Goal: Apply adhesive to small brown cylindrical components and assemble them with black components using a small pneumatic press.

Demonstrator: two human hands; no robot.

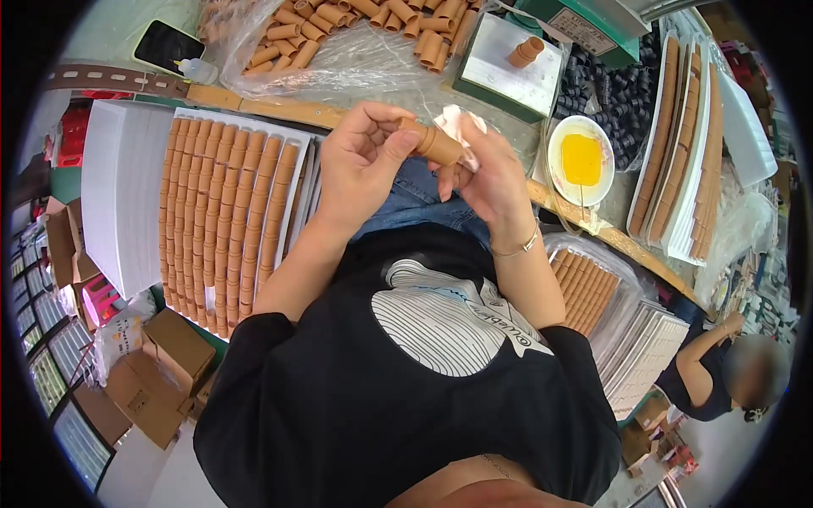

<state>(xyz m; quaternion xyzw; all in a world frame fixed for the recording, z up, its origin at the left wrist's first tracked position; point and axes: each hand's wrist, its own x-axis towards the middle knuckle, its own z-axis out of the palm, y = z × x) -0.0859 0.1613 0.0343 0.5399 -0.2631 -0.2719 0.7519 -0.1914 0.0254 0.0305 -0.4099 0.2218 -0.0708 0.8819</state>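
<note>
A brown ringed tube (439, 146) is held up in front of my body, just short of the bench edge. My left hand (362, 161) is closed on its left end, thumb laid along the side. Against the other end, my right hand (498, 176) presses a crumpled white wipe (458, 125), its fingers curled around wipe and tube. Whether the wipe is tissue or cloth I cannot tell. Beyond my hands, a similar brown piece (527, 52) stands upright on the metal plate of a green machine (500, 80).
Loose brown tubes (296, 34) lie on clear plastic at the back. A bowl (555, 152) of yellow liquid stands right, beside black rings (605, 93). White trays (182, 212) of brown tubes stand at my left. A phone (169, 46) lies far left. Another person (707, 372) sits at far right.
</note>
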